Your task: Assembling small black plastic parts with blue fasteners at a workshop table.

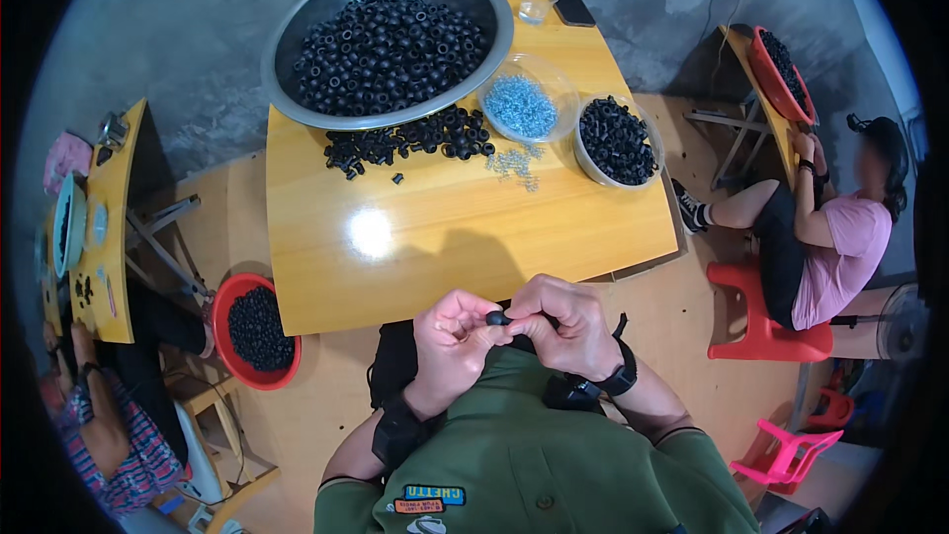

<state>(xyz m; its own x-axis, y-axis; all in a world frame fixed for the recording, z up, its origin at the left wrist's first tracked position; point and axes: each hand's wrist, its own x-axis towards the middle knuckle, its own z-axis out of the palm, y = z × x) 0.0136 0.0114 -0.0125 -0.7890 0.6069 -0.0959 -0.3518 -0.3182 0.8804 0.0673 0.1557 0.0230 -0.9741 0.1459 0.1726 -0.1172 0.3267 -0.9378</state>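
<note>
**Most of the black rings still wait in the big bowl**

The large steel bowl (386, 40) at the far edge of the wooden table (445, 227) is heaped with small black rings, and a loose pile of black rings (410, 143) lies just beside its rim, so by my judgement the bulk of the work is left. A smaller bowl of black rings (616, 140) at the right looks full, perhaps the finished share. Between them sits a clear dish of blue beads (522, 104), with a few blue beads (512, 164) spilled near it.

The table's near half is bare and glossy. The floor is concrete and board; a red basin (257, 331) of black pieces stands at the left, and other people work at nearby tables.

Close to the chest, the left hand (450, 346) and right hand (568, 326) meet, both with a pinching grip on one black ring (497, 317) held between the fingertips.
</note>
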